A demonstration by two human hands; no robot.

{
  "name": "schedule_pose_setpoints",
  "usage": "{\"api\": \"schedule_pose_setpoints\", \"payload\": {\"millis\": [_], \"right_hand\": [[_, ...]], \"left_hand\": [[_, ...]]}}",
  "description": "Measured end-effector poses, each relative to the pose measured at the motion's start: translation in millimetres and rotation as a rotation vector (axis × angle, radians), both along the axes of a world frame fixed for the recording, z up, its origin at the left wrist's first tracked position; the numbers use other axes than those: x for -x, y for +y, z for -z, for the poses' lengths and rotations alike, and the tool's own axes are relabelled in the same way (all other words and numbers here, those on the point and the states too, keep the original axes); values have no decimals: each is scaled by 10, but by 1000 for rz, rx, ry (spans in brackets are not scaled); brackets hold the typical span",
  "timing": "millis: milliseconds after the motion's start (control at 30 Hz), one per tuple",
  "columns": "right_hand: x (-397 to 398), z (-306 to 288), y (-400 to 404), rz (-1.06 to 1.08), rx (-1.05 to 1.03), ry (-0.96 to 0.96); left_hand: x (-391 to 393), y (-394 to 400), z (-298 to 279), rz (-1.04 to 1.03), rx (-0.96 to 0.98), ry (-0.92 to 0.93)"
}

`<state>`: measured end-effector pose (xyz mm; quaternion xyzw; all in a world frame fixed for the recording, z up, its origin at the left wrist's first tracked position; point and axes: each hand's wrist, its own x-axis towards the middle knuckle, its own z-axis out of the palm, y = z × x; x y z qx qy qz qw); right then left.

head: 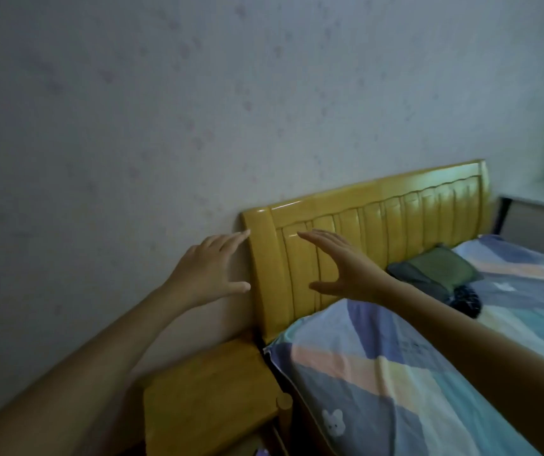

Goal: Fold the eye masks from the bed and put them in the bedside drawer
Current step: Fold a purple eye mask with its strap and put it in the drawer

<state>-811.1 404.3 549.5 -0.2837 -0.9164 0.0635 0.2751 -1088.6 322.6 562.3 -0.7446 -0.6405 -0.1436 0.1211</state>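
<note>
Both of my hands are raised in the air in front of the yellow wooden headboard (pixel 395 215), holding nothing. My left hand (pixel 208 268) is spread open beside the headboard's left edge. My right hand (pixel 343 264) is open, fingers together, in front of the headboard's slats. The wooden bedside cabinet (pixel 205 399) stands below my left arm at the bed's left side; its drawer front is not visible. On the bed near the headboard lies a pile of dark folded fabric (pixel 435 268) with a dark patterned piece (pixel 466 299) at its front; I cannot tell whether these are eye masks.
A pillow (pixel 379 383) with pastel colour blocks and a small rabbit print lies at the bed's near left corner. The bedsheet (pixel 527 291) has the same pattern. A pale wall fills the left and top. A low grey unit (pixel 540 218) stands at far right.
</note>
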Motion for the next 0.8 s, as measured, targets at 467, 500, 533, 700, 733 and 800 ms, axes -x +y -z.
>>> {"api": "schedule_pose_setpoints", "payload": {"millis": [467,500,533,700,733,800], "right_hand": [[-1654,53,-2690,709,-27,-129],[-1819,29,-2945,764,-28,-147],[-1983,2,-3210,817,-32,-155],[-2777,-134,-4593,1061,-43,-180],[-2934,-165,-4865,1108,-44,-193],[-3239,-221,-5425,1205,-57,-219]], "left_hand": [[-1634,-775,-39,674,-56,75],[-1827,-881,-51,727,-61,86],[-2031,-1001,-74,778,-70,93],[-3155,-1766,-182,983,-115,91],[-3387,-1941,-196,1014,-127,97],[-3855,-2303,-222,1074,-148,96]]}}
